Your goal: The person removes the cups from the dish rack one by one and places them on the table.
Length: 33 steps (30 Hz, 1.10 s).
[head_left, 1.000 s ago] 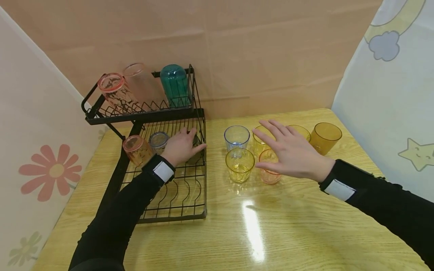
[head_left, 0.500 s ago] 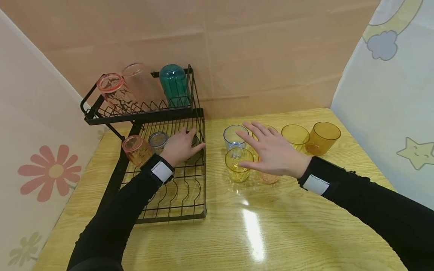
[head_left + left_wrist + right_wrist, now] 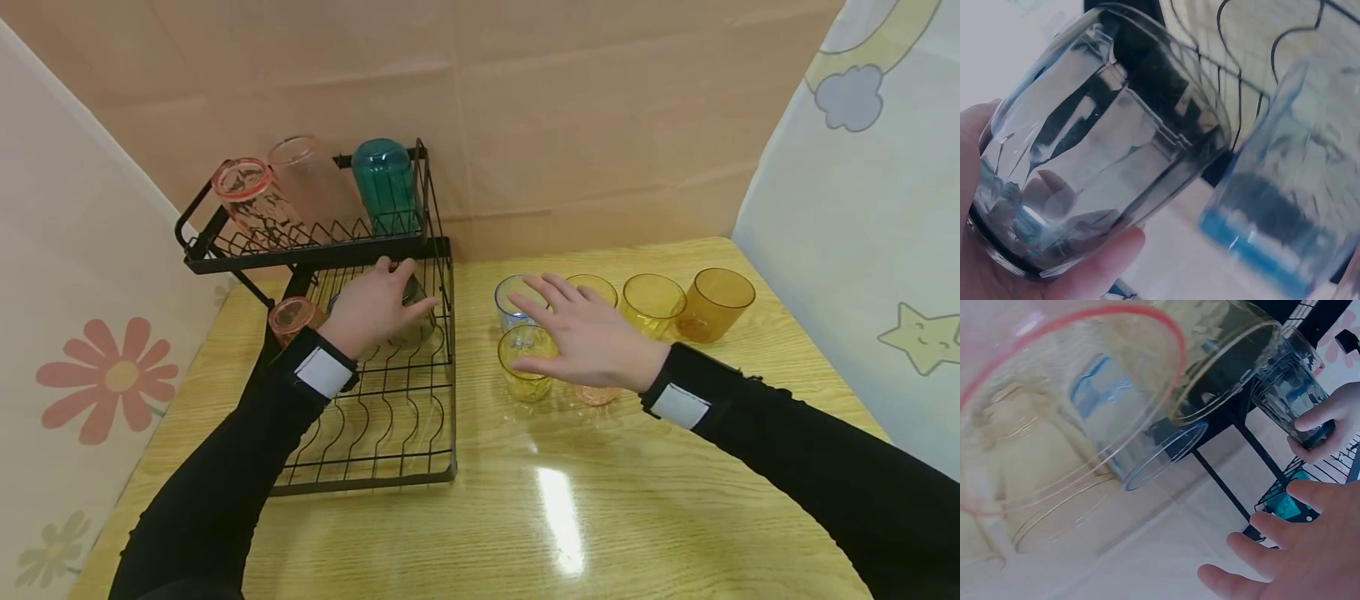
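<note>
My left hand (image 3: 369,310) grips a grey-tinted drinking glass (image 3: 1100,140) over the lower tier of the black dish rack (image 3: 360,481). Thumb and fingers wrap the glass near its base, and in the head view the hand covers much of it. A blue-tinted glass (image 3: 1266,244) stands close beside it in the left wrist view. My right hand (image 3: 588,342) hovers with fingers spread and holds nothing. Below and around it are a yellow glass (image 3: 525,387), a blue-rimmed glass (image 3: 510,321) and a pink glass (image 3: 597,395), partly hidden.
On the rack's upper tier stand an upturned pink glass (image 3: 258,200), a clear pinkish glass (image 3: 315,187) and a teal glass (image 3: 385,187). An orange-pink glass (image 3: 292,317) sits at the lower left. An amber glass (image 3: 716,308) is at the far right of the table.
My left hand has shifted left and slightly back with the grey-tinted glass. My right hand moved left over the glasses, mostly in the first half second.
</note>
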Tool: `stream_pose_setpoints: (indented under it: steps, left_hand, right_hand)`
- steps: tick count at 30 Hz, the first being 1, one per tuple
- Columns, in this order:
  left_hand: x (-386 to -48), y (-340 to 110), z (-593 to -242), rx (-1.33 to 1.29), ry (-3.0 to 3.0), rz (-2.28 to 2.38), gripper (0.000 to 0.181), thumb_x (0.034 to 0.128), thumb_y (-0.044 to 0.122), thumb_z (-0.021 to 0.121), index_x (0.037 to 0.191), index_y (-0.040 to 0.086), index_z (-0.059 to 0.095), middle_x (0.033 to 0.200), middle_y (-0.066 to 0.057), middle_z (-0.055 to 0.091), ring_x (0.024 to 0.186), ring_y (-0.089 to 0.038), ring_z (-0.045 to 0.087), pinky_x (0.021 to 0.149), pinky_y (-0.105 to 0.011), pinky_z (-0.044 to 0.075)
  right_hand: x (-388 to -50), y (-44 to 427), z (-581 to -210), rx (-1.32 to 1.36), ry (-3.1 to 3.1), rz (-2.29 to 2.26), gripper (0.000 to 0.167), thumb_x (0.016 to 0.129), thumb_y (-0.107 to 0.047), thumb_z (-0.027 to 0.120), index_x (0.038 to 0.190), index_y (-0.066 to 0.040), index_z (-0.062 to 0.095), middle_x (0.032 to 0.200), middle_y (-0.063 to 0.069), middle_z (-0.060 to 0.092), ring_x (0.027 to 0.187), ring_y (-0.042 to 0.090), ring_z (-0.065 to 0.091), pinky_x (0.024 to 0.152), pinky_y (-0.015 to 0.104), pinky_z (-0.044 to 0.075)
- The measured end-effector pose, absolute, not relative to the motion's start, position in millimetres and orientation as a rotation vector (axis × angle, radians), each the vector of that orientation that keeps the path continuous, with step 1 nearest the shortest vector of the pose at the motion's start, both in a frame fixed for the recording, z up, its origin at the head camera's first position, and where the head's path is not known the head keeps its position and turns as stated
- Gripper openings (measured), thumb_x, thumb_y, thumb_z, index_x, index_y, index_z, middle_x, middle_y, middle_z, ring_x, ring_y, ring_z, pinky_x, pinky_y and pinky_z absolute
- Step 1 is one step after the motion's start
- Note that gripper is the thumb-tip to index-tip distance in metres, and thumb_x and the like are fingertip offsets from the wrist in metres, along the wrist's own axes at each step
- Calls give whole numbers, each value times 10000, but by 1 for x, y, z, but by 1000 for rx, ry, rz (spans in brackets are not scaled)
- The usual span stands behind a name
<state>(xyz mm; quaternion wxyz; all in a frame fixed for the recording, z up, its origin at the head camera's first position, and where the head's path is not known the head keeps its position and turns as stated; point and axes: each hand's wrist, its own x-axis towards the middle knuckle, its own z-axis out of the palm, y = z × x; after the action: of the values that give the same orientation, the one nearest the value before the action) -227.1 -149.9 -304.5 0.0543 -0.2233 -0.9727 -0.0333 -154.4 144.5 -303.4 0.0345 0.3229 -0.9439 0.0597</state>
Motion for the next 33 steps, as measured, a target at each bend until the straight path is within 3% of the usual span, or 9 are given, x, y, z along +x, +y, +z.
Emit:
stream_pose_setpoints:
  steps: [6,10,14,18,21,24,26,33]
  left_hand:
    - [-218,-161,-296,-661,-2935,-247,703,926,534,589,1397,30,458,1196,-313,527,685,-339,605,530,-435,497]
    - [-208,-169,-298,-612,-2887,-448,628,934,524,582,1334,50,481,1098,-264,519,633,-300,558,495,-388,441]
    - [-198,-176,-300,-569,-2793,-618,574,943,513,573,1297,68,486,1059,-207,492,681,-293,508,520,-393,411]
    - [-189,-183,-303,-510,-2710,-867,548,953,474,580,1307,67,479,1169,-179,509,908,-335,527,706,-479,443]
    - [-181,-185,-308,-482,-2639,-1127,504,974,426,568,1312,69,452,1117,-149,532,900,-294,538,721,-434,451]
    - [-172,-180,-315,-463,-2559,-1391,455,1005,351,536,1319,50,402,1013,-131,500,773,-239,488,623,-335,411]
    - [-167,-174,-321,-445,-2499,-1554,425,1022,295,513,1318,26,370,1015,-125,464,773,-234,459,630,-307,390]
    - [-152,-141,-336,-406,-2305,-1877,350,1043,154,456,1310,-19,308,1049,-77,352,832,-203,367,729,-304,302]
  right_hand:
    - [-158,128,-310,965,-2971,421,802,937,-629,471,1539,-136,277,1568,176,212,1424,367,210,1025,578,340]
    - [-159,113,-317,875,-3038,740,787,963,-618,422,1556,-142,224,1574,178,194,1411,380,235,1004,579,366]
    - [-159,100,-322,790,-3035,989,803,957,-675,327,1566,-171,188,1586,153,175,1419,386,208,1039,635,277]
    - [-157,87,-322,694,-2949,1317,777,966,-667,301,1568,-192,174,1597,106,151,1448,330,131,1093,614,162]
    - [-156,77,-322,605,-2812,1661,759,983,-626,301,1566,-159,167,1596,108,155,1451,302,133,1118,571,138]
    - [-153,67,-324,492,-2618,2043,716,1010,-532,284,1561,-96,149,1596,133,143,1439,326,173,1107,572,184]
    - [-149,61,-325,397,-2479,2260,688,1018,-476,258,1560,-74,125,1595,151,128,1433,347,182,1099,576,205]
    - [-145,51,-322,94,-2205,2554,756,998,-605,145,1570,-121,46,1607,160,36,1432,412,141,1064,645,214]
